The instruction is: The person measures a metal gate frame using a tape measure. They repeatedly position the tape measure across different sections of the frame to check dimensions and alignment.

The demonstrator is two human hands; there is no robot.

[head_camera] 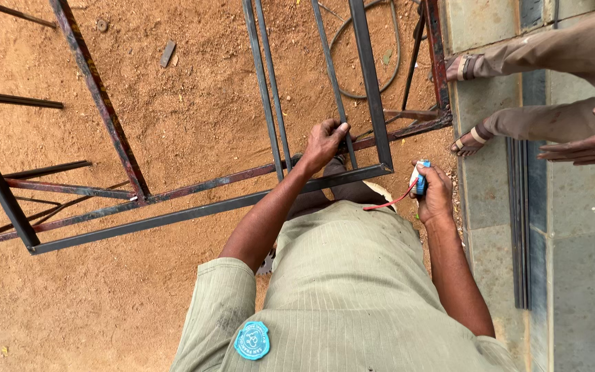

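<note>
Nearest the camera is the person's own pale green ribbed shirt (352, 289), a round blue badge (252, 340) on its left shoulder; both bare forearms reach away from it; the right hand (435, 193) is closed in a fist around a small blue tool (422, 178), with a thin red cord (390, 202) trailing from the fist toward the left hand's side; the left hand (324, 143), a little farther out, curls its fingers over a thin upright bar of the dark metal frame (373, 89), gripping it just above the frame's lower rail; beyond the left hand lie sandy ground (187, 89) and a rusty red frame (105, 110); past the right hand, on grey paving (490, 200), stand another person's sandalled feet (473, 138), that person's hand (587, 146) hanging open.
</note>
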